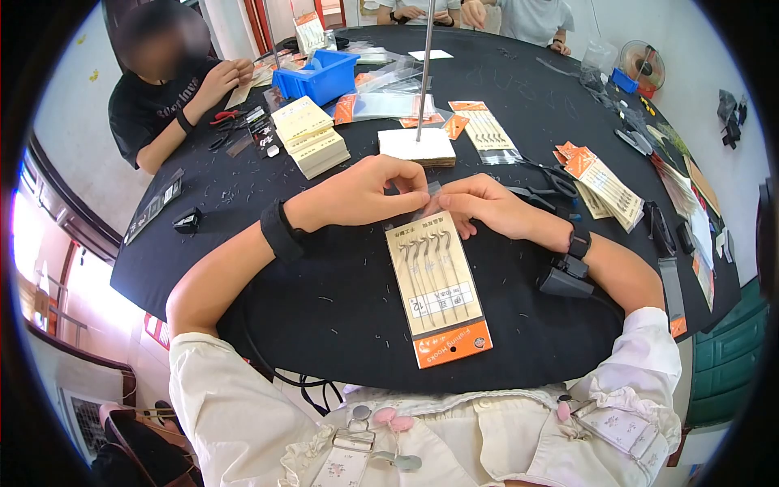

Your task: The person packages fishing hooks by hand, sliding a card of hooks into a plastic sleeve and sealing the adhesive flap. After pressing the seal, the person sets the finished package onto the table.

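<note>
A packet of fishing hooks (439, 284) lies on the black table in front of me, its orange end toward me. Inside the clear sleeve, a cream card carries several hooks on lines. My left hand (369, 193) is closed in a pinch at the left of the sleeve's clear plastic top. From the other side, my right hand (485, 204) pinches the same clear end, its fingertips close to those of the left. Part of the plastic is hidden behind my fingers.
Past my hands stand a metal rod on a white block (416, 146), stacked cream cards (312, 142) and a blue bin (316, 77). More hook packets (604, 187) and black scissors (548, 174) lie to the right. A co-worker (162, 89) sits at left; others sit across.
</note>
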The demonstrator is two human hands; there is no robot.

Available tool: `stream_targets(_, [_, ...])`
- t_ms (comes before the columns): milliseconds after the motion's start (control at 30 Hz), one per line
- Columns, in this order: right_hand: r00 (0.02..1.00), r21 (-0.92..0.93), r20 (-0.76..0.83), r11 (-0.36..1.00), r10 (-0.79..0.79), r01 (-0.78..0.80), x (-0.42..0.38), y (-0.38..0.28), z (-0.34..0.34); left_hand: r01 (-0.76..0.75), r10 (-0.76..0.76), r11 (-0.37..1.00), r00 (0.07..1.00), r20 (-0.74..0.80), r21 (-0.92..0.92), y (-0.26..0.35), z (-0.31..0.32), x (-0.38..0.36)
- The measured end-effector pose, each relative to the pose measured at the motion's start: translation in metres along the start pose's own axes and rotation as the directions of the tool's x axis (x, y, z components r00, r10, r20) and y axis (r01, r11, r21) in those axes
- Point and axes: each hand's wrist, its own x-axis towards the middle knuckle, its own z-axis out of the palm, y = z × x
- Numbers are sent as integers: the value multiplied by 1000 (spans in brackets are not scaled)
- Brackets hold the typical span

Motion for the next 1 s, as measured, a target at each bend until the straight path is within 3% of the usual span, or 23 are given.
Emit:
stream_targets(200, [1000, -2, -21, 1000, 12, -12, 1, -4, 2, -71, 70, 997, 997, -21, -9, 2, 0, 1])
stream_targets(400, [1000, 2, -8, 1000, 15, -15, 1, -2, 2, -36, 37, 999, 999, 25, -28, 6, 0, -1])
stream_targets(933, [986, 288, -156, 957, 63, -16, 1, 3, 1, -29, 29, 999, 999, -35, -18, 5, 1, -1])
stream_targets(1000, [980, 331, -186, 944, 71, -6, 1, 0, 3, 103, -103, 995, 990, -100, -1, 1, -2, 1])
